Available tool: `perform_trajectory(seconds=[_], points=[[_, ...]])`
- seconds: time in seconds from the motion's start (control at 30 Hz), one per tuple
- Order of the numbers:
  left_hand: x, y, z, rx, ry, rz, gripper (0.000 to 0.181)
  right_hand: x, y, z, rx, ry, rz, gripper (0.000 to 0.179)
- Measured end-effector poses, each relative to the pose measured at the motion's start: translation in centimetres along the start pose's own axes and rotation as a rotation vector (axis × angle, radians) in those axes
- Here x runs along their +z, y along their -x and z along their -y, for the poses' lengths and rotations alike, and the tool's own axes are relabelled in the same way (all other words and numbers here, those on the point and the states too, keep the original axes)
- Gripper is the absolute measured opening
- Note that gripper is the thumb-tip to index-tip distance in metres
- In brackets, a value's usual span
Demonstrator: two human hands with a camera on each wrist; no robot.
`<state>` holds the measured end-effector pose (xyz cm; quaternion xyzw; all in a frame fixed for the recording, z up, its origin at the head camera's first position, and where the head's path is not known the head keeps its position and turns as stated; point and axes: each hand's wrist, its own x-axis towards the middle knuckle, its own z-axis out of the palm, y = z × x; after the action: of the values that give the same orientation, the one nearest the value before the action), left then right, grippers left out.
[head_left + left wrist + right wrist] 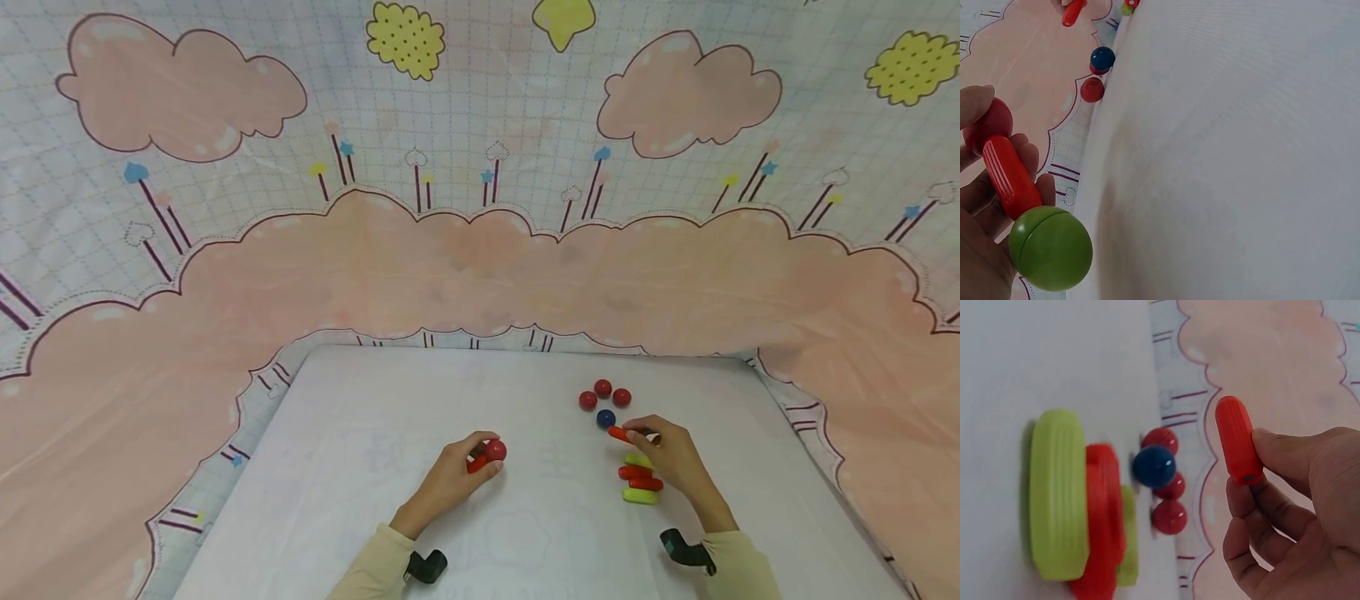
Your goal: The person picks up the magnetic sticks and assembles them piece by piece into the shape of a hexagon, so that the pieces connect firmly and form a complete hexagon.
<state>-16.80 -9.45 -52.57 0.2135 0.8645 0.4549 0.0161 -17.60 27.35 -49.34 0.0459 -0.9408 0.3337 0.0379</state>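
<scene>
No text, label, brand or number can be read; pale, blurred marks (pixel 558 463) show on the white surface (pixel 300 508), some around its middle, others toward its near edge, too faint to make out as letters or characters; a small dark mark (pixel 811 2) at the top of the patterned cloth (pixel 480 279) is cut off and unreadable.

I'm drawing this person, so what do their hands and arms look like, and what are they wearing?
The left hand and right hand are bare, with no gloves. The left sleeve and right sleeve are plain pale yellow. A small, curved black piece sticks out beside each cuff, one on the left and one on the right.
</scene>
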Motion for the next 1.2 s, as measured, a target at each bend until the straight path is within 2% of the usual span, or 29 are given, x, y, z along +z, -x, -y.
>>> perform_trajectory(seconds=[0.33, 0.63, 1.0, 1.2], points=[[0.0, -0.1, -0.2, 0.026, -0.003, -0.002, 0.042, 0.2, -0.1, 2.4, -0.099, -0.053, -0.028, 0.017], [0.1, -0.1, -0.3, 0.007, -0.002, 0.005, 0.044, 0.9, -0.2, 4.2, -0.097, -0.107, -0.011, 0.016], [-0.1, -0.1, -0.4, 0.009, -0.014, -0.001, 0.040, 2.4, -0.2, 6.1, -0.175, -0.140, 0.007, 0.015], [-0.3, 0.0, -0.7, -0.002, -0.016, 0.006, 0.039, 3.3, -0.1, 7.5, -0.191, -0.167, 0.036, 0.015]])
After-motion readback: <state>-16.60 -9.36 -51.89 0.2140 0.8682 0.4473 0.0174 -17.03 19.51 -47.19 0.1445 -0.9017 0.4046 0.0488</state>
